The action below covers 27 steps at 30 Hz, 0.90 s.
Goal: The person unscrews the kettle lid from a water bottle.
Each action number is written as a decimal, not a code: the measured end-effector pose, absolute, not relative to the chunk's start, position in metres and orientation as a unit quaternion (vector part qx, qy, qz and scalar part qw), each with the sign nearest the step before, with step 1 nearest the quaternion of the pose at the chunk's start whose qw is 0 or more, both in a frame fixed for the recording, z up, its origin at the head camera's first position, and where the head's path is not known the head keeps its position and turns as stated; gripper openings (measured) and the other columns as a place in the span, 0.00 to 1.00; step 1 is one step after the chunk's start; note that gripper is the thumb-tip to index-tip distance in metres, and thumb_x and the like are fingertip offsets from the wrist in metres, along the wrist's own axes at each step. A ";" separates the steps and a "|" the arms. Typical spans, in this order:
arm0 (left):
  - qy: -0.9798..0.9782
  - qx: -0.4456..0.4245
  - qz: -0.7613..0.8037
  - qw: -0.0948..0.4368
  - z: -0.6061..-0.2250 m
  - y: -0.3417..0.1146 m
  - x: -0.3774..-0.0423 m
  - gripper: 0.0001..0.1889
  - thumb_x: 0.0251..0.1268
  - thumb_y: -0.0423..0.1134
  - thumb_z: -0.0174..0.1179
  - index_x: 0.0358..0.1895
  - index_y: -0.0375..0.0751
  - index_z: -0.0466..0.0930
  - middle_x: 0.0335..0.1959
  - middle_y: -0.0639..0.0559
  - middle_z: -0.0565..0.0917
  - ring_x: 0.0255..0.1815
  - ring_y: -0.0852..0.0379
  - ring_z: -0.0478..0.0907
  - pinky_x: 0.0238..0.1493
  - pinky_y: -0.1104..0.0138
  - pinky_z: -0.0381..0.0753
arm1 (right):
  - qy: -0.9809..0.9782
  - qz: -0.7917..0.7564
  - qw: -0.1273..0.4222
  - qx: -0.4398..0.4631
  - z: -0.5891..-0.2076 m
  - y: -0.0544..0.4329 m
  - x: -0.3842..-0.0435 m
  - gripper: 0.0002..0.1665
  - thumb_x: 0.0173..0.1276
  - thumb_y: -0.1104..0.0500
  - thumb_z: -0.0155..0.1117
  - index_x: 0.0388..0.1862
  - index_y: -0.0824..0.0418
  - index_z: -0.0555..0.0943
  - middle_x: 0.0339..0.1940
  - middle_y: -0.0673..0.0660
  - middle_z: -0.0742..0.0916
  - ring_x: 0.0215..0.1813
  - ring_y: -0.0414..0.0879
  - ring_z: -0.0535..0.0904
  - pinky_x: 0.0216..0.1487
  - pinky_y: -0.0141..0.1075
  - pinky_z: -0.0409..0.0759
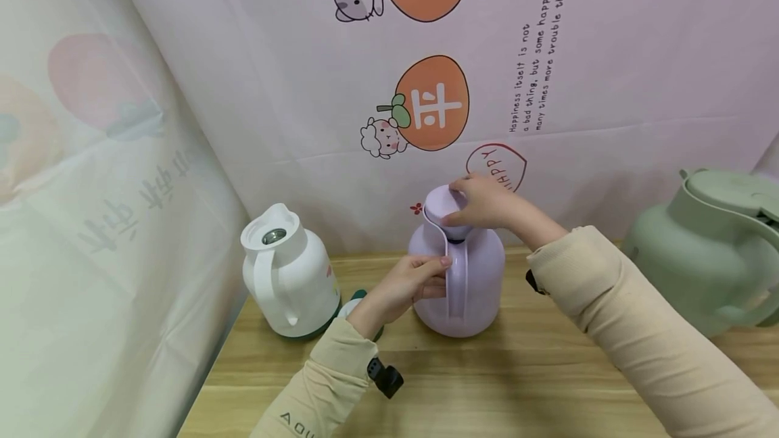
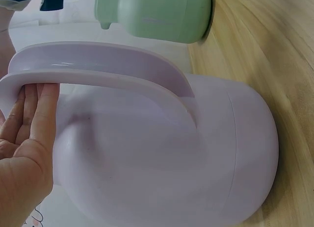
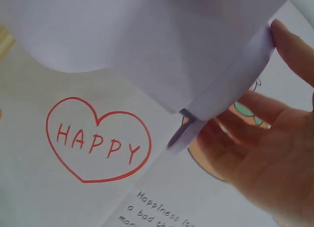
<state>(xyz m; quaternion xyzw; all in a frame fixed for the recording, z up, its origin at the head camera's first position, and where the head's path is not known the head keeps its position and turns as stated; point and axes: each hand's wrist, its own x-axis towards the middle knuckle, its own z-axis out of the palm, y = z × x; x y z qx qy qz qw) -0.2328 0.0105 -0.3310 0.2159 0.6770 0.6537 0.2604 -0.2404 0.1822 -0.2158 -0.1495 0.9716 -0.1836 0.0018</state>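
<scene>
A light purple thermos jug (image 1: 483,289) stands upright on the wooden table (image 1: 487,391), its handle (image 1: 456,282) towards me. My left hand (image 1: 404,282) grips that handle near its upper part, the thumb on the outside. In the left wrist view, fingers (image 2: 44,114) reach in under the handle. At the jug's mouth sits a round purple lid (image 1: 439,203). My right hand (image 1: 483,205) holds this lid by its edge, thumb on the near side and fingers at the far side. The right wrist view has the lid's rim (image 3: 235,82) against the fingers.
To the left is a white jug (image 1: 310,276) with its top opening uncovered. A small white and green piece (image 1: 349,306) lies beside it, partly behind my left wrist. On the right stands a large green jug (image 1: 700,255). A printed cloth (image 1: 304,86) hangs behind the table.
</scene>
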 end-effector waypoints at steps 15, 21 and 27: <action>0.674 0.217 0.656 0.261 -0.331 0.011 -0.232 0.23 0.74 0.41 0.47 0.55 0.19 0.72 0.42 0.52 0.81 0.45 0.61 0.81 0.59 0.58 0.80 | 0.979 -0.196 -0.036 -0.031 -0.222 0.179 -0.239 0.53 0.61 0.33 0.60 0.68 0.73 0.62 0.64 0.79 0.65 0.65 0.72 0.59 0.63 0.62 0.67; 0.681 0.212 0.650 0.262 -0.329 0.011 -0.231 0.23 0.74 0.42 0.47 0.56 0.21 0.72 0.45 0.50 0.80 0.47 0.61 0.80 0.60 0.59 0.79 | 0.985 -0.170 -0.030 -0.005 -0.223 0.176 -0.235 0.59 0.55 0.27 0.60 0.63 0.75 0.65 0.63 0.80 0.63 0.64 0.71 0.59 0.59 0.62 0.71; 0.679 0.210 0.653 0.260 -0.329 0.011 -0.230 0.23 0.73 0.42 0.47 0.56 0.21 0.73 0.43 0.52 0.80 0.45 0.62 0.80 0.59 0.59 0.79 | 0.985 -0.171 -0.016 -0.031 -0.220 0.179 -0.239 0.52 0.57 0.32 0.63 0.64 0.72 0.69 0.66 0.81 0.62 0.66 0.73 0.58 0.61 0.64 0.69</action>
